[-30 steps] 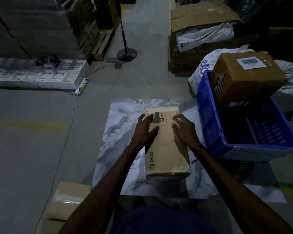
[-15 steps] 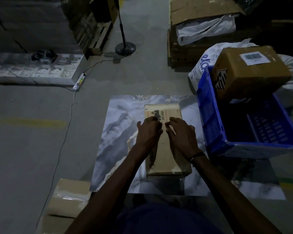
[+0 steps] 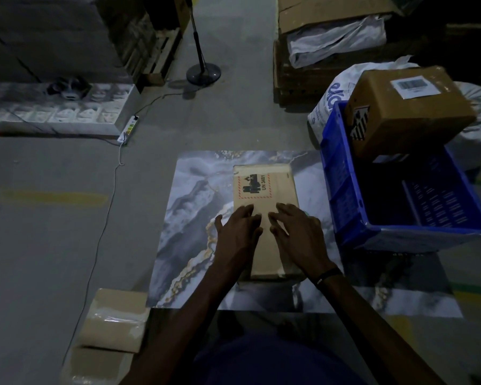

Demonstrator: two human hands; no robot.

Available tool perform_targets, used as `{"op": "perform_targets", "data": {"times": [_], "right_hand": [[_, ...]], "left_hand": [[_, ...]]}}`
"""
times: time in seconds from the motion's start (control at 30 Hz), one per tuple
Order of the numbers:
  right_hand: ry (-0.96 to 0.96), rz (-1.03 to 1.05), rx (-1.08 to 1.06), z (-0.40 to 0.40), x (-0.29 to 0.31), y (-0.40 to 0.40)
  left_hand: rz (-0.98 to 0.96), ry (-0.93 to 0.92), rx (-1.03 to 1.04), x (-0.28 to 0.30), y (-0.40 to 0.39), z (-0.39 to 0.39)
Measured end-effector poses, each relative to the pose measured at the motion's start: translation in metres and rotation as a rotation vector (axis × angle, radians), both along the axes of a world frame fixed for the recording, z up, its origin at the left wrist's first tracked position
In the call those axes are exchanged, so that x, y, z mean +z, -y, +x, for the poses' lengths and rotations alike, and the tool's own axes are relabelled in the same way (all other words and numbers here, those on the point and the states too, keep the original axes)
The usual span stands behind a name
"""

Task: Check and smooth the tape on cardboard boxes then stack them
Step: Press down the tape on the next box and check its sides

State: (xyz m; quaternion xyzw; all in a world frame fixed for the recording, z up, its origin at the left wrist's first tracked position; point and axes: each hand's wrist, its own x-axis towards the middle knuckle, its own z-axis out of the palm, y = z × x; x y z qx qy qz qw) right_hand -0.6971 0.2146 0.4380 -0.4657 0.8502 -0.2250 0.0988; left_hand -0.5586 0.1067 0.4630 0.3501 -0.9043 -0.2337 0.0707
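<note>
A flat tan cardboard box [image 3: 264, 190] with a red-bordered UN 3481 label lies lengthwise on a marble-patterned sheet [image 3: 189, 218]. My left hand [image 3: 238, 232] and my right hand [image 3: 296, 234] rest palm-down side by side on the middle of its top, fingers spread and pointing away from me, either side of the centre tape line. Neither hand grips anything. They hide the near half of the box top. A taped box [image 3: 114, 320] lies on the floor at my lower left.
A blue plastic crate [image 3: 345, 190] stands to the right of the sheet, with a brown labelled carton [image 3: 408, 109] tilted on its far rim. White sacks, stacked cartons, a fan stand [image 3: 203, 70] and a power strip with a cable [image 3: 128, 129] lie beyond.
Both hands have slid toward me along the box top, uncovering the UN 3481 label they were on a second ago. The box has stayed in place.
</note>
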Motion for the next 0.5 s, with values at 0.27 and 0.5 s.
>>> {"op": "perform_targets", "data": {"times": [0.27,0.5], "right_hand": [[-0.095,0.018,0.049,0.027,-0.014,-0.037],[-0.056,0.002,0.062,0.025,-0.012,-0.044]], "left_hand": [[-0.038,-0.042,0.025,-0.019,-0.038,0.028],[-0.054,-0.039,0.03,-0.009,-0.045,0.029]]}}
